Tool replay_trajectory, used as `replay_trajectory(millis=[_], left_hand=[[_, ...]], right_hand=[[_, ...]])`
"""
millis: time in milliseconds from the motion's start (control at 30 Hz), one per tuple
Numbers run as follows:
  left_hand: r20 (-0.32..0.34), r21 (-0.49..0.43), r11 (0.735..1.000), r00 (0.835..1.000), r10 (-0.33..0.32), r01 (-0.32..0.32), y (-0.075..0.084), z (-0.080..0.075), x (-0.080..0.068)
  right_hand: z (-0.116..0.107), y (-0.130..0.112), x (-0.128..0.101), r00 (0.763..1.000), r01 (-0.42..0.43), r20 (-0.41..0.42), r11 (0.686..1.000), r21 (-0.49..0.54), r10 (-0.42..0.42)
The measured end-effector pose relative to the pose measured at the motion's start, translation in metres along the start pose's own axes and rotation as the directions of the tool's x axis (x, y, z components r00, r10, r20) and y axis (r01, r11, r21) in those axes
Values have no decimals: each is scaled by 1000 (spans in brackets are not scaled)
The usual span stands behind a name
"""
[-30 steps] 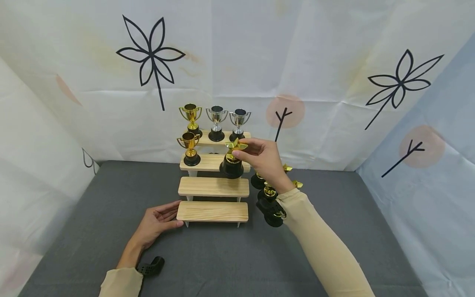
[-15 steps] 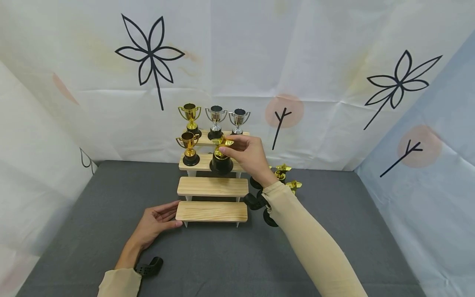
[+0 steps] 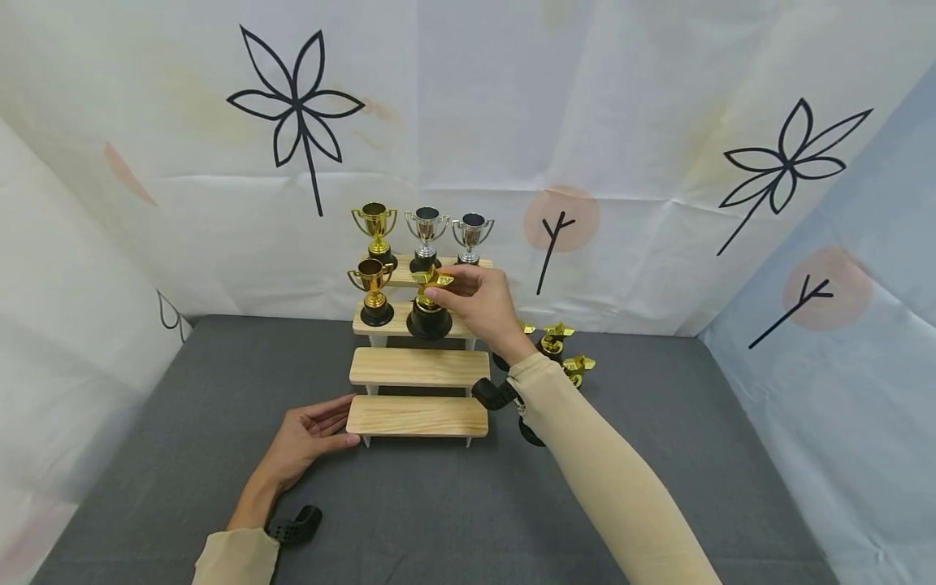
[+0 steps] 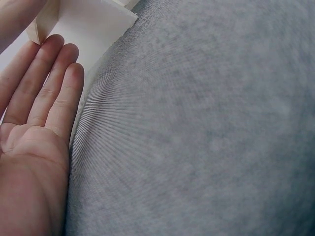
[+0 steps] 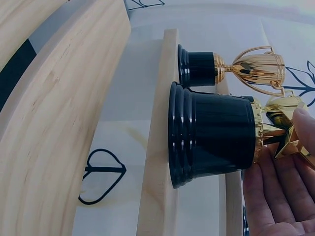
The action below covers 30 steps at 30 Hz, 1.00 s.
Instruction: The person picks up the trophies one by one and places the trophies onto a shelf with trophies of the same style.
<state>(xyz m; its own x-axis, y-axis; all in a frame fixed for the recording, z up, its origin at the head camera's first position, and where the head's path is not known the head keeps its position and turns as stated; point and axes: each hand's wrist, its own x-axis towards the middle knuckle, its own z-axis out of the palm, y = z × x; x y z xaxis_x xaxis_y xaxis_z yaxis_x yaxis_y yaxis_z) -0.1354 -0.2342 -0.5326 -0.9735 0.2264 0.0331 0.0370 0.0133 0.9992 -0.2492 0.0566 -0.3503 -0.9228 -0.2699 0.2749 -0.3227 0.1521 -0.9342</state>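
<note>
At 12 o'clock in the head view, a white printed backdrop [image 3: 468,97] with line-drawn leaves and round pink tree motifs spans the rear. A dark grey cloth surface [image 3: 219,382] extends from it toward 6 o'clock. The four-step wooden stand [image 3: 420,370] is positioned on this surface and provides the centre for the clock references on the sleeves, the hands and the spare trophies. A beige right sleeve [image 3: 607,471] enters from 5 o'clock; a beige left sleeve [image 3: 237,556] enters from 7 o'clock. The left hand [image 3: 296,443] is located at 8 o'clock: its fingers are nearly straight and set close together, at the left end of the lowest step [image 3: 417,416], with the thumb toward the front corner. The right hand [image 3: 478,302] is located at 2 o'clock: its thumb and fingers pinch the gold star atop the held trophy [image 3: 430,319]. This trophy is upright at the second step from the top [image 3: 400,322]; full contact beneath its black base cannot be confirmed. Relative to this trophy, a gold cup [image 3: 373,280] shares the step between 9 and 10 o'clock. On the top step, another gold cup [image 3: 375,223] is at 11 o'clock, one silver cup [image 3: 426,227] at 12 and a second silver cup [image 3: 472,233] at 1. Spare star trophies [image 3: 556,335] are grouped near 3 o'clock of the stand, partly hidden by the right arm.
</note>
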Motion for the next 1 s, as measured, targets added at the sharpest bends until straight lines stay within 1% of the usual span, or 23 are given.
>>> replay_trajectory(millis=[267, 633, 1000], left_hand=[[-10, 11, 1000, 1000, 1, -1, -1, -1, 0], [-21, 20, 1000, 1000, 14, -14, -2, 0, 0], [-15, 7, 1000, 1000, -7, 7, 0, 1, 0]], right_hand=[[3, -2, 5, 1000, -3, 13, 1000, -15, 4], [3, -1, 9, 1000, 0, -5, 1000, -21, 0], [4, 1, 11, 1000, 7, -13, 1000, -16, -7]])
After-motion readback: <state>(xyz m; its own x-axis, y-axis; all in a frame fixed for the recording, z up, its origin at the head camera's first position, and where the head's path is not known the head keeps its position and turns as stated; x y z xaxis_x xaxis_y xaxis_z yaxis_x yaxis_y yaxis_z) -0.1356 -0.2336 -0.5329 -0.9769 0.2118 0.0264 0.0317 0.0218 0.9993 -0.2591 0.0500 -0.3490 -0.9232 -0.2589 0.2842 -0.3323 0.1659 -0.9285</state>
